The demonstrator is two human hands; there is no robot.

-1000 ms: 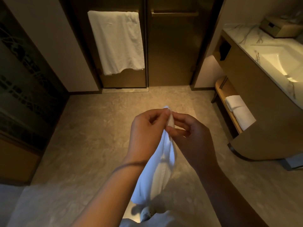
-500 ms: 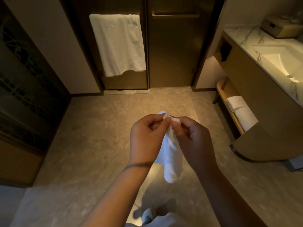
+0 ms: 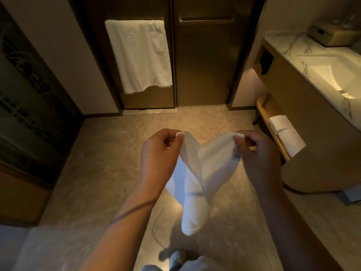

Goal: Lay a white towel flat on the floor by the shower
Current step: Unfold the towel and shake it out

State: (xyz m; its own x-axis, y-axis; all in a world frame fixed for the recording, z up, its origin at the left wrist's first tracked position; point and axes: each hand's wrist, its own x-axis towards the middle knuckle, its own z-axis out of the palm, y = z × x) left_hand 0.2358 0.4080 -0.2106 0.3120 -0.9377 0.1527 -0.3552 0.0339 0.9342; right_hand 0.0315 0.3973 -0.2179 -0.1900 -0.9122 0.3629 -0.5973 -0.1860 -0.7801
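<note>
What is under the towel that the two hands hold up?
Under the towel lies bare floor, with a shoe toe nearby; the patch right behind the cloth is hidden.

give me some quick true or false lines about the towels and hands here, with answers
1. The left hand and right hand each pinch a top corner of the white towel. True.
2. That towel lies flat on the floor. False: it hangs from the hands, above the floor.
3. A hanging towel drapes over the left door's bar. True.
4. The right door's bar carries a towel. False: that bar is bare.
</note>
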